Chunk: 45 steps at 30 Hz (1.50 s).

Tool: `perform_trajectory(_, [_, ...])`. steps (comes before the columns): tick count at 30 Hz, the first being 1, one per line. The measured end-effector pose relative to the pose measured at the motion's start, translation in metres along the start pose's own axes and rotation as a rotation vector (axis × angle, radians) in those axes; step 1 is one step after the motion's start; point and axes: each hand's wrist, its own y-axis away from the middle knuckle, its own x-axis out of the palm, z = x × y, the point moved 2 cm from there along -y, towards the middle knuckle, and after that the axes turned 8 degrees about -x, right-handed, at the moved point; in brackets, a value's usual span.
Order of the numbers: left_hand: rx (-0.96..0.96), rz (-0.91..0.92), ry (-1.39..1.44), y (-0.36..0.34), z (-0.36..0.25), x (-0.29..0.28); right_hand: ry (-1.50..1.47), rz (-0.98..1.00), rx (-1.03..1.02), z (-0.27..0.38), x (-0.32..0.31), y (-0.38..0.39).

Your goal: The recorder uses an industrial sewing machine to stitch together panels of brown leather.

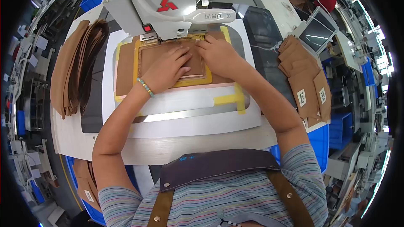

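Observation:
My left hand (168, 67) lies palm down with its fingers stretched out on a brown rectangular fabric piece (150, 55) inside a yellow clamp frame (136, 65). A larger brown cloth panel (125, 75) shows around the frame. My right hand (218, 55) rests at the frame's right side, fingers apart and tips near its far right corner, close under the machine head. It holds nothing that I can see. The white industrial sewing machine (168, 6) stands just beyond both hands and partly covers the frame's far edge.
Folded brown cloth pieces (69, 69) hang at the left. Brown pieces with white labels (301, 80) lie at the right, near a tilted screen (317, 31). A white sheet with yellow tape (229, 99) lies under the work. Blue bins (322, 143) stand below the table edge.

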Motion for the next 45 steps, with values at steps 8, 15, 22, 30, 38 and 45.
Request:
perform_trajectory(8, [-0.048, -0.054, -0.001, 0.010, 0.008, -0.006, -0.033, -0.009, -0.009, 0.016, 0.000, -0.015])
perform_trajectory(15, [-0.130, -0.046, 0.019, 0.010, 0.014, -0.006, -0.207, 0.034, 0.076, 0.013, -0.023, 0.013])
perform_trajectory(22, [-0.068, -0.133, -0.024, 0.031, 0.028, -0.023, -0.358, 0.057, 0.161, 0.015, -0.039, 0.034])
perform_trajectory(30, [0.006, 0.009, 0.111, 0.063, 0.023, -0.038, -0.493, -0.107, -0.056, 0.061, -0.016, 0.000])
perform_trajectory(38, [0.067, 0.073, 0.058, 0.065, 0.019, -0.022, -0.386, -0.129, -0.100, 0.072, -0.014, 0.009])
perform_trajectory(45, [0.096, 0.050, 0.045, 0.058, 0.021, -0.013, -0.406, -0.096, -0.086, 0.073, -0.035, 0.001])
